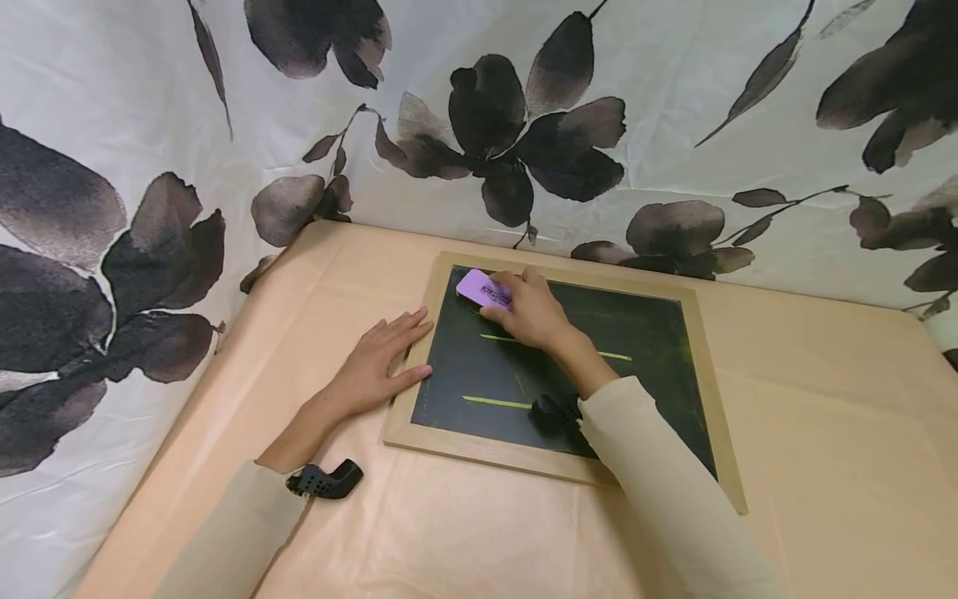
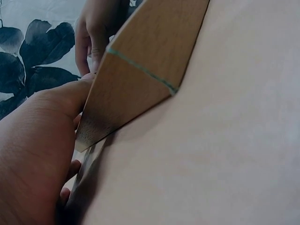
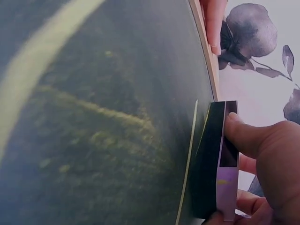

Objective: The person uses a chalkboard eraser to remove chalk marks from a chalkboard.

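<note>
A small chalkboard [image 1: 644, 333] in a light wooden frame lies on the table, bearing yellow chalk lines [image 1: 497, 402]. My right hand [image 1: 530, 309] grips a purple-topped eraser [image 1: 479, 288] near the board's far left corner. In the right wrist view, the thumb lies along one side of the eraser [image 3: 228, 187], and its dark felt faces the board. Beside the left edge of the frame rests my left hand [image 1: 374, 366], its fingers straight and spread. That hand's thumb reaches over the wooden frame [image 2: 136, 75] in the left wrist view.
Peach-coloured cover [image 1: 479, 532] spreads over the table around the board. Behind and to the left hangs a white cloth [image 1: 419, 42] with dark flowers. A black wrist device [image 1: 327, 480] sits on the left wrist, and another [image 1: 555, 411] on the right.
</note>
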The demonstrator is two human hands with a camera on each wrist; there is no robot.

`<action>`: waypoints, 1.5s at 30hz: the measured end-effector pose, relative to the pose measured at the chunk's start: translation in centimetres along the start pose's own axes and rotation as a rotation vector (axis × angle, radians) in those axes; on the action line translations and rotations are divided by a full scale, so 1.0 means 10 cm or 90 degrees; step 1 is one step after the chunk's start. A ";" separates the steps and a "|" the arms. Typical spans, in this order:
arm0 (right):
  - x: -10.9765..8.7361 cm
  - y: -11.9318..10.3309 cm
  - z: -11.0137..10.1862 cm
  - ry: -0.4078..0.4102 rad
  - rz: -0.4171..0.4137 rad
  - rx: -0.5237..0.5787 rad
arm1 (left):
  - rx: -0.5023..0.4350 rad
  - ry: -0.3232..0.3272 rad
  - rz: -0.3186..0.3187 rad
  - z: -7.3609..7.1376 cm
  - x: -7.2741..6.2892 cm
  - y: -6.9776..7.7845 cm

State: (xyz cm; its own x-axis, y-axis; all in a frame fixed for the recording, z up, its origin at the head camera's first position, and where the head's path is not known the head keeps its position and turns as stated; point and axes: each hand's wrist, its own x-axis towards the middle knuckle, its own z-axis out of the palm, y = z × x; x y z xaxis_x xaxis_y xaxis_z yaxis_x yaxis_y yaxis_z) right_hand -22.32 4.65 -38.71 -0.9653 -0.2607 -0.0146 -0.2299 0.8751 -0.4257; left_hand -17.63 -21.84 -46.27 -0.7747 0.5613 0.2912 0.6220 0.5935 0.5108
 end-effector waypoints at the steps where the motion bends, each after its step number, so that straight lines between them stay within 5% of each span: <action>1: -0.01 0.00 0.00 -0.003 0.000 -0.001 | 0.000 0.000 0.000 0.00 0.00 0.00; 23: -0.33 0.37 -0.23 -0.026 0.022 -0.055 | 0.003 -0.012 0.011 -0.03 -0.06 -0.02; 45: -1.05 1.34 -0.73 0.059 0.101 -0.072 | -0.001 -0.017 0.017 -0.07 -0.08 -0.01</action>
State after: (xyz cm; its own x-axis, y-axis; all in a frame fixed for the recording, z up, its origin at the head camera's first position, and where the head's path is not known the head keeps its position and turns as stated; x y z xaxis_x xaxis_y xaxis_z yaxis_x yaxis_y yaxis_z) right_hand -16.22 22.12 -37.64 -0.9966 -0.0815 0.0123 -0.0812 0.9439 -0.3202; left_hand -17.19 -22.75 -45.96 -0.7550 0.5913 0.2833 0.6417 0.5778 0.5043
